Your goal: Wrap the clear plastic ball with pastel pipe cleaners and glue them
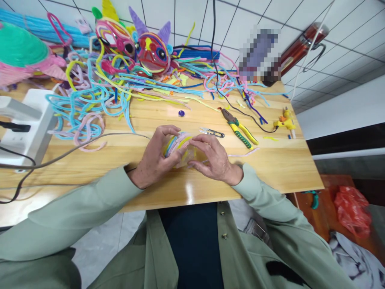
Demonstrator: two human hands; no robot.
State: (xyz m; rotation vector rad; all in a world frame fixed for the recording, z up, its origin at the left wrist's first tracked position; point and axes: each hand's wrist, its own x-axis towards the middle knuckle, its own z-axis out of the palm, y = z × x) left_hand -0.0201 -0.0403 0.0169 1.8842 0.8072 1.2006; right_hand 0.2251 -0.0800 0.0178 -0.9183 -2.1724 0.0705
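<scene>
Between my hands, just above the table's front part, is a clear plastic rounded form [182, 141] partly covered in blue, lilac and yellow pipe cleaners laid side by side. My left hand [158, 156] wraps its left side, with the thumb across the front. My right hand [213, 157] curves around the right side, fingertips on the yellow band and thumb low on the bare plastic. A loose lilac pipe cleaner [245, 154] sticks out beyond my right hand; where its other end goes is hidden. Thread snips [213, 132] lie just behind my right hand.
Green-yellow pliers [240, 128] and a yellow glue gun [285, 123] lie to the right. A small purple bead-like piece [181, 113] sits behind the form. Pipe cleaners [90, 96] and decorated fish-like figures [153, 54] fill the back. A power strip [36, 124] with cables stands left.
</scene>
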